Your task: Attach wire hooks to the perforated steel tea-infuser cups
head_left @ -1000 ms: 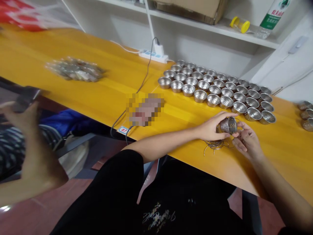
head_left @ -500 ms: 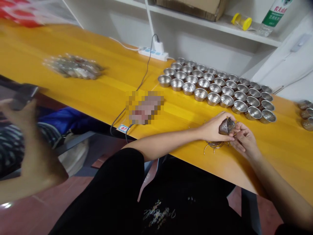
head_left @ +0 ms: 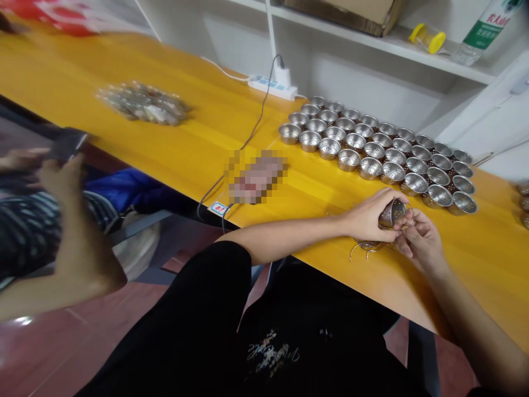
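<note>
Metal cup [head_left: 390, 214], one, small, perforated: held just above the near edge of the yellow table [head_left: 198, 140], on the right, tilted on its side.
Left hand [head_left: 367, 216], bare: fingers and thumb curled around the cup from its left, gripping it.
Right hand [head_left: 424, 237], bare: fingers bent, tips closed on a thin wire [head_left: 410, 214] at the cup's right side; the exact hold is too small to tell.
Wire pieces [head_left: 372, 247], curved, loose pile: on the table, below the hands, near its edge.
Cups in rows [head_left: 374, 150], perforated, upright, mouths up, set close together: on the table, beyond the hands.
More cups [head_left: 524, 204], a few: far right, cut off by the view.
Clear-wrapped bundle [head_left: 144, 103], contents blurred: table, left.
Pixelated item [head_left: 259, 177]: table, middle, beside a dark cable [head_left: 261, 113].
Power strip [head_left: 271, 86], white, plug fitted: far side of the table.
Shelf [head_left: 330, 28], white, beyond: cardboard box [head_left: 351, 14], yellow-ended container [head_left: 427, 38], green-labelled bottle [head_left: 482, 34].
Another person's hand [head_left: 64, 176], left: holding a dark flat item [head_left: 68, 144].
</note>
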Demonstrator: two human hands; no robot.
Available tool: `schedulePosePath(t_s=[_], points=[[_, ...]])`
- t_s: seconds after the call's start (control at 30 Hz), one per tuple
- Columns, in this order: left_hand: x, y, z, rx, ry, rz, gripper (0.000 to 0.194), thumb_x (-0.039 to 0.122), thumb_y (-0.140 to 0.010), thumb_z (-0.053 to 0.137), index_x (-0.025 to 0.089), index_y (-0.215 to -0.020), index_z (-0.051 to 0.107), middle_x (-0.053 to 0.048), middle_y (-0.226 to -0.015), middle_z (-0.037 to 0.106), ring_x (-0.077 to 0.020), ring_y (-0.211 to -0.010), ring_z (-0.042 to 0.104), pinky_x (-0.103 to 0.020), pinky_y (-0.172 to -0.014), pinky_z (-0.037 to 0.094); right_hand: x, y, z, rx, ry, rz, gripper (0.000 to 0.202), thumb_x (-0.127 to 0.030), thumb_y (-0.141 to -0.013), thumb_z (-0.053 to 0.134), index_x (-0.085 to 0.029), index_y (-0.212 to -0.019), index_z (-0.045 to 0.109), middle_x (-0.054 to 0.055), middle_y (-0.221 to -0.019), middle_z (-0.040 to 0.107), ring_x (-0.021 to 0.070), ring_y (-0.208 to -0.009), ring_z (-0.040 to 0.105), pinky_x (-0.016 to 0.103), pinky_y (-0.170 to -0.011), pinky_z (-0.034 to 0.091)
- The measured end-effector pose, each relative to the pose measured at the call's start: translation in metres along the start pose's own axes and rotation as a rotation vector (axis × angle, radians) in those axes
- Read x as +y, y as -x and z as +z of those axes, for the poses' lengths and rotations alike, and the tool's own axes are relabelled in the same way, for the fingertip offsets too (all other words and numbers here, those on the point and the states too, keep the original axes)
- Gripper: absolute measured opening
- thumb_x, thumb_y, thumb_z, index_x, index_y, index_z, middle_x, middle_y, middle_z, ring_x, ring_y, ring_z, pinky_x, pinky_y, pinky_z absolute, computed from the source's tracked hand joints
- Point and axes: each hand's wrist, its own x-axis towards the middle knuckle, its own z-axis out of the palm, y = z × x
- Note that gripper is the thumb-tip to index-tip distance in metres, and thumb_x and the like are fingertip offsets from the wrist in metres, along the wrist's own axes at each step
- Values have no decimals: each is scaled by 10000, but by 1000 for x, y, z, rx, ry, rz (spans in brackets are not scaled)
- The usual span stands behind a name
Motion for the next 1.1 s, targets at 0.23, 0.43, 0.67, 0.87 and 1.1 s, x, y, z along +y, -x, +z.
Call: schedulePosePath(t_s=[0.23, 0.43, 0.67, 0.87, 1.1], points=[[5, 1, -6, -22, -2, 1, 663, 278, -917, 808, 245, -1516, 526, -171, -1555, 661, -342, -1493, 668, -537, -1346, 543, 5, 0, 0, -7, 28, -59, 380, -458, -981, 996, -272, -1084, 681, -30, -1039, 800, 39, -416, 571, 216, -414, 488], [-3, 3, 0, -12, -2, 55, 721, 272, -907, 790, 222, -1572, 514, -195, -1578, 630, -359, -1515, 647, -558, -1360, 545, 7, 2, 2, 19, 98, -87, 391, -487, -1016, 961, -279, -1108, 642, -13, -1034, 826, 86, -420, 647, 233, -399, 538], [1, 6, 2, -37, -36, 12, 730, 212, -915, 792, 263, -1579, 495, -179, -1599, 623, -357, -1542, 637, -572, -1371, 550, 15, 2, 2, 63, 105, -120, 427, -495, -995, 981, -275, -1083, 626, -29, -983, 816, 96, -413, 658, 254, -418, 595], [-6, 7, 3, -20, -18, 89, 753, 263, -903, 817, 273, -1572, 470, -174, -1550, 619, -370, -1454, 655, -631, -1309, 574, 17, 0, 10, 63, 74, -142, 451, -529, -997, 976, -284, -1061, 603, -62, -888, 757, 85, -381, 628, 212, -347, 512], [-10, 8, 2, -55, -25, 74, 777, 342, -948, 826, 272, -1612, 429, -179, -1561, 594, -379, -1489, 634, -639, -1311, 563, 17, -5, 7, 37, 12, -108, 479, -547, -991, 981, -277, -1048, 590, -66, -931, 752, 45, -347, 567, 202, -315, 464]])
